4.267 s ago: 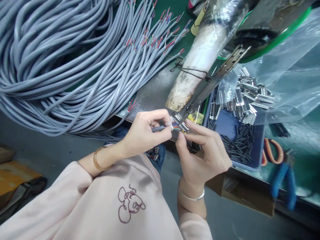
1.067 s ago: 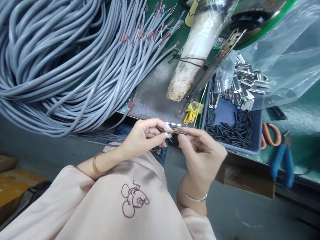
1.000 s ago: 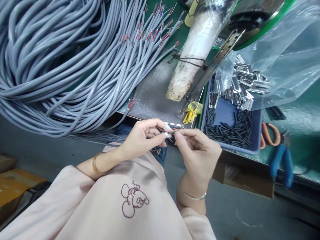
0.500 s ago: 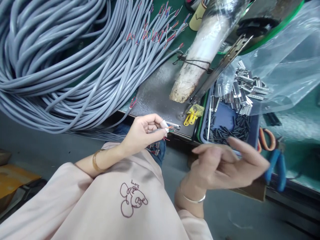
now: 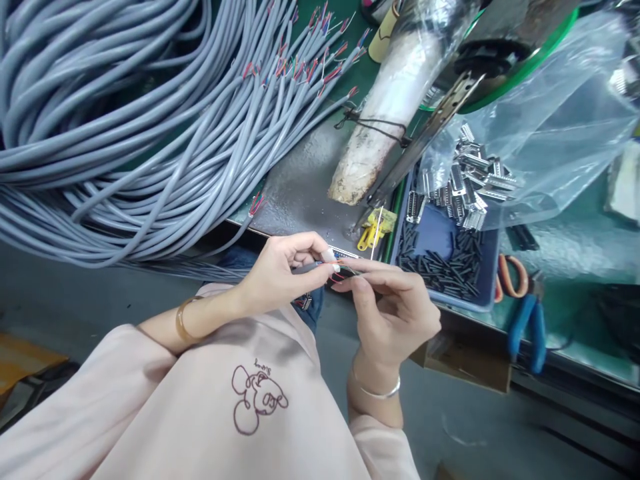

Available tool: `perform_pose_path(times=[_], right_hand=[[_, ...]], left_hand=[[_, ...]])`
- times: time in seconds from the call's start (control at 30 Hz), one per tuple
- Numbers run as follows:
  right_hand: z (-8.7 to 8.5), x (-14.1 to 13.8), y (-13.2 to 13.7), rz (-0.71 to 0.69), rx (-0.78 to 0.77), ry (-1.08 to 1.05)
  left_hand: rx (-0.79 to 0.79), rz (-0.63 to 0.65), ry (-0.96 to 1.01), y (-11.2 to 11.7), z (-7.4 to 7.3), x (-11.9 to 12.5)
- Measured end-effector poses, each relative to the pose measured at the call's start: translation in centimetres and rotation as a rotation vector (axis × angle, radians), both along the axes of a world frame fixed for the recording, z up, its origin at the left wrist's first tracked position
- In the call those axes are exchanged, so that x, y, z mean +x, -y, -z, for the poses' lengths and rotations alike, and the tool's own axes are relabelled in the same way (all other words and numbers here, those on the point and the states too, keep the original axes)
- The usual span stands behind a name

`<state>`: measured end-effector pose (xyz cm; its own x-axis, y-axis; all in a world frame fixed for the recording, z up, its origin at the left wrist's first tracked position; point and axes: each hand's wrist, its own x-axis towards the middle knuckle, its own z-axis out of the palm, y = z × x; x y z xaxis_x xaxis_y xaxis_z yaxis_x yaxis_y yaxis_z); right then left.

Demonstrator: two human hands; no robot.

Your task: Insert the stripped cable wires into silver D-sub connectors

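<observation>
My left hand [image 5: 283, 270] pinches the stripped end of a grey cable [image 5: 306, 268], whose coloured wires stick out to the right. My right hand [image 5: 390, 307] is closed in a pinch at those wire ends, thumb and forefinger meeting my left fingertips. What it holds there is too small to name. Both hands hover just in front of the bench edge, above my lap.
A big coil of grey cables [image 5: 125, 127] fills the left of the green bench. A blue tray [image 5: 483, 287] holds short black tubes and metal connectors [image 5: 470, 183] under a clear bag [image 5: 555, 127]. Blue-handled pliers [image 5: 525, 327], a soldering stand [image 5: 390, 120] and a yellow clip [image 5: 373, 230] lie nearby.
My right hand swung out to the right toward the blue tray with its fingers spread, then came back to the wire ends and closed in a pinch. My left hand kept hold of the cable.
</observation>
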<state>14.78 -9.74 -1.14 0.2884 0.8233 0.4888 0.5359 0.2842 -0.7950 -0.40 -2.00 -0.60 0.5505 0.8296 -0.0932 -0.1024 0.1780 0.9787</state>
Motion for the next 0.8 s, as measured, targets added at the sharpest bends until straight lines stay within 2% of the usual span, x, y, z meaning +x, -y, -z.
perform_pose_path(times=[0.07, 0.2, 0.27, 0.4, 0.6, 0.8], right_hand=[[0.3, 0.0, 0.0, 0.026, 0.043, -0.021], [0.8, 0.3, -0.2, 0.163, 0.161, 0.039], [0.9, 0.5, -0.5, 0.197, 0.14, 0.121], [0.7, 0.4, -0.9, 0.126, 0.018, 0.201], [0.9, 0.0, -1.6, 0.171, 0.154, 0.38], [1.1, 0.4, -1.8, 0.145, 0.126, 0.215]], left_hand=[[-0.005, 0.001, 0.002, 0.0, 0.0, 0.1], [-0.062, -0.041, 0.028, -0.1, 0.0, 0.1], [-0.098, -0.045, 0.054, -0.3, -0.1, 0.1], [-0.098, -0.034, 0.084, -0.5, -0.3, 0.2], [-0.109, -0.114, 0.059, -1.2, -0.1, 1.1], [-0.096, -0.164, 0.049, -1.7, -0.4, 1.9]])
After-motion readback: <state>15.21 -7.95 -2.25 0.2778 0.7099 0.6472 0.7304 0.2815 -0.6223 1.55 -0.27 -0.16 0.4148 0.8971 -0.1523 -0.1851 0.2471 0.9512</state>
